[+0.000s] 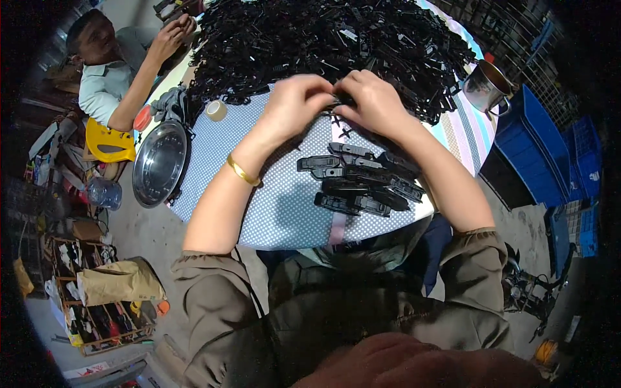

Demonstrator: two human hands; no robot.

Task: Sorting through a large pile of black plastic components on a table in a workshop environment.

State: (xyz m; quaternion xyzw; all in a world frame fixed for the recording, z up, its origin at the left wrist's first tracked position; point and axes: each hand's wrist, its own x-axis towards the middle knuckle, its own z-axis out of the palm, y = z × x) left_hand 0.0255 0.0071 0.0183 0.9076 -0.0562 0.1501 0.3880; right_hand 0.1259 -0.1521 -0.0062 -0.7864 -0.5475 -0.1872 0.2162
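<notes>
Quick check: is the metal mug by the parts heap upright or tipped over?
Upright: the metal mug stands beside the heap of black plastic parts, open mouth up, handle at its side.

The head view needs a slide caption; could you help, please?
Left hand and right hand, close together at a heap of black parts.

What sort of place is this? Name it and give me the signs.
Probably a small workshop: a large heap of small black parts covers much of the table, another person sits at its left, and blue crates stand at the right.
</notes>
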